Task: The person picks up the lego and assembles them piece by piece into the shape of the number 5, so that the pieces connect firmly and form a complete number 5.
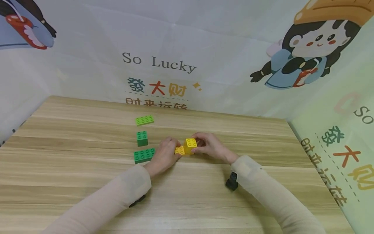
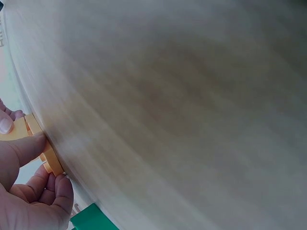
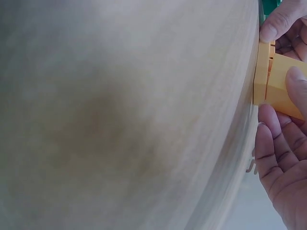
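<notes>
A flat yellow building brick (image 1: 179, 150) lies on the wooden table, pinched at its left end between the thumb and fingers of my left hand (image 1: 166, 154). Over its right end stands a taller yellow block (image 1: 191, 145), held by my right hand (image 1: 212, 147) with the thumb on the near side and fingers behind. In the right wrist view a thin gap shows between the tall block (image 3: 282, 82) and the flat brick (image 3: 260, 74), so I cannot tell if they are fully pressed together. The left fingers partly hide the flat brick.
Left of my hands, a long green brick (image 1: 143, 156) lies close to the left hand. Behind it stand a smaller square-topped green brick (image 1: 142, 139) and a flat light green brick (image 1: 144, 120). A printed cloth (image 1: 222, 81) hangs along the table's back edge.
</notes>
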Tool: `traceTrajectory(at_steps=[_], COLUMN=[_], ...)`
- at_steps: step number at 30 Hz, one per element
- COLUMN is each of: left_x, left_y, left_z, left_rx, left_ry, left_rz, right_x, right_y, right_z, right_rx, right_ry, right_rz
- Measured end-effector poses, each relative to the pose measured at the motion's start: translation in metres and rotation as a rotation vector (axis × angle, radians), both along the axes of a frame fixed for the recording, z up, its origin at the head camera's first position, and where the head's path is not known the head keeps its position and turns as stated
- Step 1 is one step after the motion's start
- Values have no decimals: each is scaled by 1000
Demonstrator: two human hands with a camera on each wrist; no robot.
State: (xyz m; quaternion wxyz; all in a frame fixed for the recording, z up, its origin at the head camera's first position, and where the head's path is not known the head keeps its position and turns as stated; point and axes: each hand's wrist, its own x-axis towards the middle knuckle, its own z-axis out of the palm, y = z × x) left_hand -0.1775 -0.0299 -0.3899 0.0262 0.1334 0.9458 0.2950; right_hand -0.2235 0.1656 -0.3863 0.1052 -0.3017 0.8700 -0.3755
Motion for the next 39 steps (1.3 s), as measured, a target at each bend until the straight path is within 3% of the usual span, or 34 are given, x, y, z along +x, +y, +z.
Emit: traceTrajectory(at_steps=[15, 39], left_x=[-1, -1], left_y=[1, 1], left_z=[0, 0], left_rx=[-11, -14], left_ry=[-8, -10], left_rz=[4, -3], right_x=[-2, 1], right_y=[-3, -3], right_z=[6, 3], right_rx=[63, 73], right_ry=[26, 35], right_rz=[41, 8])
